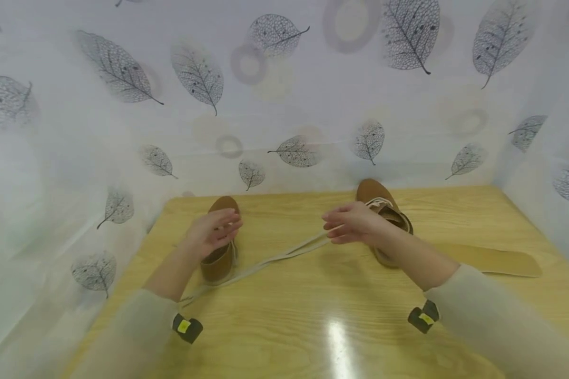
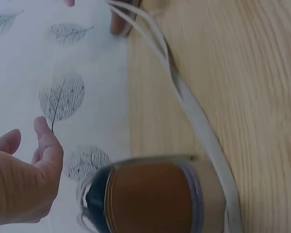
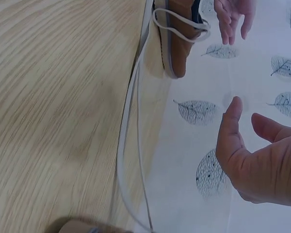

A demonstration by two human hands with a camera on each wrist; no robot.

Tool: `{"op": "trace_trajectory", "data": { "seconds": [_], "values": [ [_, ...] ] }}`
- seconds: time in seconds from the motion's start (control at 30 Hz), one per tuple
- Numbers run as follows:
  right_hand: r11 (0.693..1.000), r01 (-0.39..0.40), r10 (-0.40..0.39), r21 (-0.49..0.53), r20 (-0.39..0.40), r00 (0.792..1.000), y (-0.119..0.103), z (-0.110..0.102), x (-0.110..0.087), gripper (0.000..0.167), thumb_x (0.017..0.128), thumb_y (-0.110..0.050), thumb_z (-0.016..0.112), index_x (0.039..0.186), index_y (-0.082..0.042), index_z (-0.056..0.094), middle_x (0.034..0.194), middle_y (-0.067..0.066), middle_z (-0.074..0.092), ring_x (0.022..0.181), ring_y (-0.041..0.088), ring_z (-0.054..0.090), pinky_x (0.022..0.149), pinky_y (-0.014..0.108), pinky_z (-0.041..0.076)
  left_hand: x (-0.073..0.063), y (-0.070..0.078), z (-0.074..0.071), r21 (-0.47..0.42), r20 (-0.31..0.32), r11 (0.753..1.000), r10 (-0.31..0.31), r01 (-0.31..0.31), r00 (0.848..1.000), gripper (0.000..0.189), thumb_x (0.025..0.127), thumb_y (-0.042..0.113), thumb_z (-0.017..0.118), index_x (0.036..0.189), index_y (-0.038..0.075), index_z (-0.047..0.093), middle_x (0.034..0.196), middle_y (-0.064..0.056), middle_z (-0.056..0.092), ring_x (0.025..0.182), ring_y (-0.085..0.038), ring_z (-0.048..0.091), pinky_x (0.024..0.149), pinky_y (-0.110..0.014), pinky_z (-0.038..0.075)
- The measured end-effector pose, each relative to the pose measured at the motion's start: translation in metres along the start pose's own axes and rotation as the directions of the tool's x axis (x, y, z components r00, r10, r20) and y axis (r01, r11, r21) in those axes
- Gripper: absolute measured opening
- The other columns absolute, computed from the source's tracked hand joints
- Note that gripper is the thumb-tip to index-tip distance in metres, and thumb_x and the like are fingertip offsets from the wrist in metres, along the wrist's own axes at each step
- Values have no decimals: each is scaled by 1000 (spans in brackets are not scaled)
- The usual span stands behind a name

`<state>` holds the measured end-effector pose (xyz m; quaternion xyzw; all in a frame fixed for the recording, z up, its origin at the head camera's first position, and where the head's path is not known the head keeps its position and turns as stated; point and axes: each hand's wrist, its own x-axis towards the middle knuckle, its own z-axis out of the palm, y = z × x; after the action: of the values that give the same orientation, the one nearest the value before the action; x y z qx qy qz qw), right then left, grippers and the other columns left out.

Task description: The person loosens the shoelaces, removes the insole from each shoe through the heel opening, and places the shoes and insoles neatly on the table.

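Observation:
Above a brown shoe (image 1: 217,270) on the left side of the table hovers my left hand (image 1: 215,231), fingers loosely bent and holding nothing. Its heel (image 2: 150,199) faces the left wrist camera. My right hand (image 1: 353,223), also empty with relaxed fingers, is in front of a second brown shoe (image 1: 375,192), whose toe points to the back. Across the tabletop between the shoes runs a long pale shoelace (image 1: 270,259), doubled over part of its length. In the right wrist view, thumb and fingers of the right hand (image 3: 257,160) are apart, with the lace (image 3: 122,145) lying off to the side.
A flat tan insole (image 1: 507,261) lies on the right of the wooden table (image 1: 275,321). A white leaf-print sheet (image 1: 303,110) hangs behind the table and along both sides. Small dark devices are worn on both wrists, over pale sleeves (image 1: 483,300).

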<state>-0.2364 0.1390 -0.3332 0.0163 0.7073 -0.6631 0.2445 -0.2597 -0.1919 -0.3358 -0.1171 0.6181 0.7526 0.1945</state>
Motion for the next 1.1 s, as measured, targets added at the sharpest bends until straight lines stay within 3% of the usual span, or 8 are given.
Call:
{"op": "trace_trajectory", "data": {
  "seconds": [0.1,0.33,0.47,0.6,0.63,0.77,0.87,1.1],
  "values": [
    [1000,4,-4,-3,8,1000,-2,11,8,42,96,-15,54,128,10,44,97,13,60,75,14,66,74,28,57,-1,5,-15,-35,-13,999,-2,2,1000,39,95,15,56,130,3,43,94,0,66,88,-11,66,85,-22,52],
    [1000,-13,13,28,-20,1000,0,34,28,40,94,-13,58,125,10,49,94,14,62,68,15,65,82,38,56,-5,8,-61,-218,5,975,-40,40,999,6,96,11,53,102,11,54,89,-1,68,83,-11,65,77,-19,53],
    [999,-24,24,48,1,1000,2,50,37,40,94,-13,58,126,10,49,95,14,60,68,15,64,82,38,56,-6,3,-86,-264,6,962,-70,69,998,5,96,13,53,96,14,58,86,1,68,82,-10,65,77,-20,53],
    [996,-42,41,78,21,999,0,72,46,38,94,-14,58,124,8,52,103,19,60,67,16,63,78,35,57,-4,-5,-104,-282,-40,953,-130,114,991,18,96,15,55,82,17,67,84,2,69,81,-10,65,77,-20,53],
    [995,-52,50,90,25,998,0,77,49,37,93,-14,59,124,7,52,107,22,60,68,16,63,76,34,58,-3,-7,-106,-285,-47,950,-146,127,988,20,95,16,55,80,17,68,84,2,68,82,-10,64,79,-20,52],
    [990,-72,69,121,34,997,0,95,57,39,92,-13,61,125,6,53,122,29,55,72,19,62,75,33,58,2,-16,-105,-255,-72,951,-199,175,977,5,94,20,58,99,20,59,92,5,63,86,-9,59,81,-20,51],
    [983,-88,84,163,31,996,0,107,63,41,91,-13,62,126,7,52,127,30,52,78,22,62,81,36,56,6,-19,-97,-223,-93,952,-232,207,968,24,92,25,62,109,22,46,107,6,53,92,-8,54,85,-18,50],
    [947,-148,154,287,2,988,4,136,82,50,90,-9,63,133,7,43,127,30,51,99,35,62,89,42,53,8,-24,-90,-93,-131,974,-219,208,967,6,89,24,67,83,24,65,110,6,47,103,-10,46,87,-20,49]
  ]
}}
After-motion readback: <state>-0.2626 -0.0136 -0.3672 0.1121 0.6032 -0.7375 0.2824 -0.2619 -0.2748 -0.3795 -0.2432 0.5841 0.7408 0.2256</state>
